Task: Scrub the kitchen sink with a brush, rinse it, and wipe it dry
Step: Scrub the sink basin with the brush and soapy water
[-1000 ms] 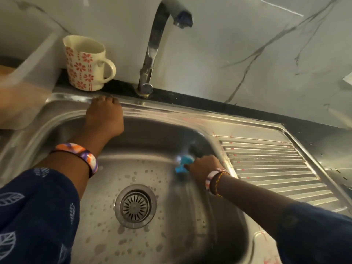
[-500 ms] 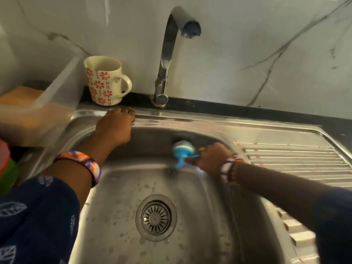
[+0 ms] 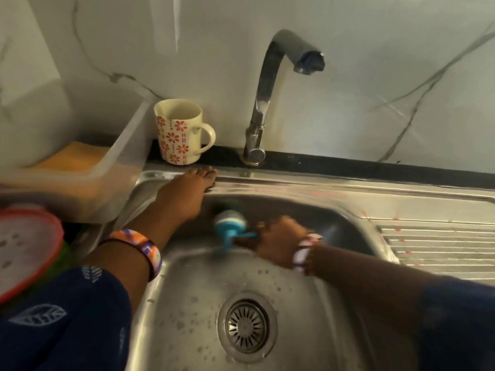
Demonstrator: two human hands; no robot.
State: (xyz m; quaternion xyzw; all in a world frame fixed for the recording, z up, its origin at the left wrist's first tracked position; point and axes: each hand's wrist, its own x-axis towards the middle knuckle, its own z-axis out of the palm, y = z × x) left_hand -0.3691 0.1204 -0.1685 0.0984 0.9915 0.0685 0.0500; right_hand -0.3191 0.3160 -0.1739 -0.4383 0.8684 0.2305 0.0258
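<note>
Right hand [image 3: 276,241] has its grip clenched round the blue brush [image 3: 231,225], head against the sink [image 3: 308,183] back wall; left hand [image 3: 187,192] rests flat on the rim; scrubbing underway, tap [image 3: 270,84] dry, rinsing and wiping apparently left.

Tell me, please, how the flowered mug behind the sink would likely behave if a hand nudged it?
The mug looks ceramic, so probably rigid, fairly heavy and breakable. It stands upright on the narrow dark ledge, and it looks taller than its base is wide, so a push high up might tip it toward the sink. Its glaze may be slippery if wet.
</note>
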